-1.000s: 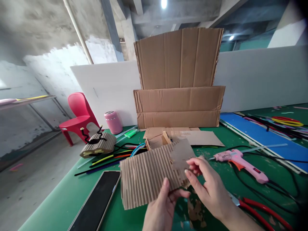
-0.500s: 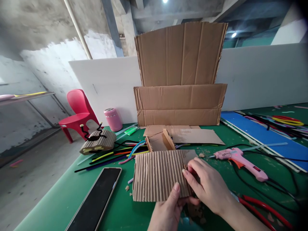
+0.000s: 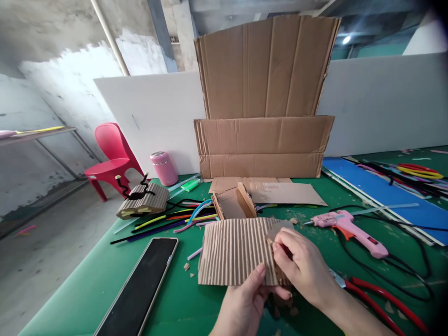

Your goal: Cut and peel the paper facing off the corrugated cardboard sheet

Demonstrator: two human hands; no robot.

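Note:
A piece of corrugated cardboard (image 3: 234,252), its ridges bared on most of the upper face, is held up over the green table. My left hand (image 3: 247,298) grips its lower right edge, thumb on top and fingers beneath. At its right side my right hand (image 3: 303,261) is closed, thumb and fingertips pinching the torn paper layer by the ridges. A smooth strip of paper still covers the upper right corner. Small torn scraps lie under and around my hands.
A phone (image 3: 140,289) lies at left. Right of my hands are a pink glue gun (image 3: 353,228) and red-handled pliers (image 3: 378,298). Behind are a small cardboard tray (image 3: 229,203), pipe cleaners (image 3: 175,221), a ridged cardboard figure (image 3: 145,200), a pink flask (image 3: 164,169) and a tall cardboard stand (image 3: 262,140).
The cardboard has shifted slightly right in view along with both hands. My right hand has drawn a little to the right, still pinching at the torn edge. The view has tilted slightly.

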